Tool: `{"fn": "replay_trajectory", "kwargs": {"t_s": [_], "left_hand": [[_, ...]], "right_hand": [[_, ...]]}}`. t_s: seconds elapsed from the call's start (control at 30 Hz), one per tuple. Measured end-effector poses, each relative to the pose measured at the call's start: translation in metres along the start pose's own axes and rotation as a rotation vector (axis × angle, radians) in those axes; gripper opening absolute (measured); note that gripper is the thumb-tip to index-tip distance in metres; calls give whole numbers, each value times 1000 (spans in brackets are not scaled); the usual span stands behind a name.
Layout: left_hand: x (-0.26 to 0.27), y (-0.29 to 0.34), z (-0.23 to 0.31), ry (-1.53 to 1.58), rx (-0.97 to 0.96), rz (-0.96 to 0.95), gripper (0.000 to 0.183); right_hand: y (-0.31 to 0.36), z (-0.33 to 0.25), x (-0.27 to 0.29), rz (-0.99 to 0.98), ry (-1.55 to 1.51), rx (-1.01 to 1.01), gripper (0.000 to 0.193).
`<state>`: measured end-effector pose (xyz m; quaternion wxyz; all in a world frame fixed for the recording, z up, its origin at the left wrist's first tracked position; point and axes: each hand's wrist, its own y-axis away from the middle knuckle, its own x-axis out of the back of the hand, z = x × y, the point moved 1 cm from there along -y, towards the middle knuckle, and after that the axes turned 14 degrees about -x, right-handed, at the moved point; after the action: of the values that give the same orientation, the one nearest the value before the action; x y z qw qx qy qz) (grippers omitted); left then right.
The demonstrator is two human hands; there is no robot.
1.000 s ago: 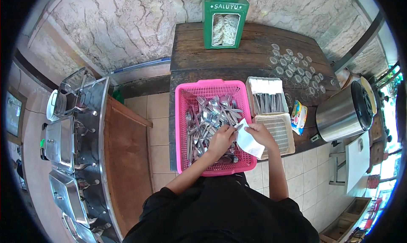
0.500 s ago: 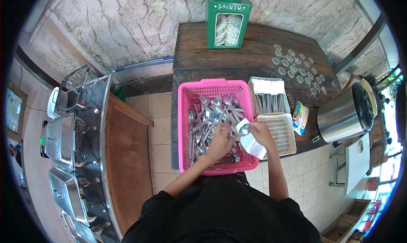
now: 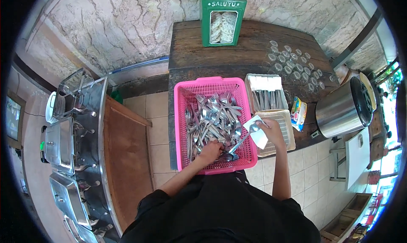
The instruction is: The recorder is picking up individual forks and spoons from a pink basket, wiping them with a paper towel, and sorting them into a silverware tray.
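A pink plastic basket (image 3: pixel 181 128) in front of me holds a heap of metal forks and spoons (image 3: pixel 207 120). Down among this cutlery is my left hand (image 3: pixel 211 150), its fingers curled at the lower part of the heap; what they grip is hidden. Fork heads (image 3: pixel 229 157) lie right beside those fingers. Over the basket's right rim, my right hand (image 3: pixel 272 132) pinches a spoon (image 3: pixel 241 141) near its bowl together with a white napkin (image 3: pixel 259 138). The spoon's handle slants down to the left, over the basket.
Right of the basket are an empty beige woven-pattern tray (image 3: pixel 283 140) and a white container (image 3: pixel 263 79) with cutlery and white paper. Beyond stand a colourful packet (image 3: pixel 298 113), upturned glasses (image 3: pixel 299 67), a large steel pot (image 3: pixel 341 109) and a green tin (image 3: pixel 221 22). Chafing dishes (image 3: pixel 59 137) line the left counter.
My left hand has moved off the spoon, down and left into the cutlery. My right hand has shifted slightly right, still with spoon and napkin. The view has shifted a little.
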<state>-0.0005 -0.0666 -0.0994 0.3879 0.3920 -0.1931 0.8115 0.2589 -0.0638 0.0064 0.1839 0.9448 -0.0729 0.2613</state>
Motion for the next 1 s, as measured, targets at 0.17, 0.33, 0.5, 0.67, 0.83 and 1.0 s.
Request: {"fn": "replay_trajectory", "kwargs": {"t_s": [0.17,0.33,0.5,0.67,0.83,1.0], "left_hand": [[2,-6,-1,71,41,76,18],[45,-18,9,469,134,591,13],[64,-35,47,734,38,467,18],[45,-48,40,786,117,394,17],[47,-53,39,713,95,392,17],[39,-56,30,723,102,415,18]], "right_hand": [[2,3,0,29,80,6,25],[-4,12,-1,13,109,-15,26],[-6,2,-8,-136,35,-28,29],[-5,-4,-22,-179,-88,-28,31],[-12,7,-33,-180,-41,58,28],[0,-17,-34,-208,-17,26,30]]}}
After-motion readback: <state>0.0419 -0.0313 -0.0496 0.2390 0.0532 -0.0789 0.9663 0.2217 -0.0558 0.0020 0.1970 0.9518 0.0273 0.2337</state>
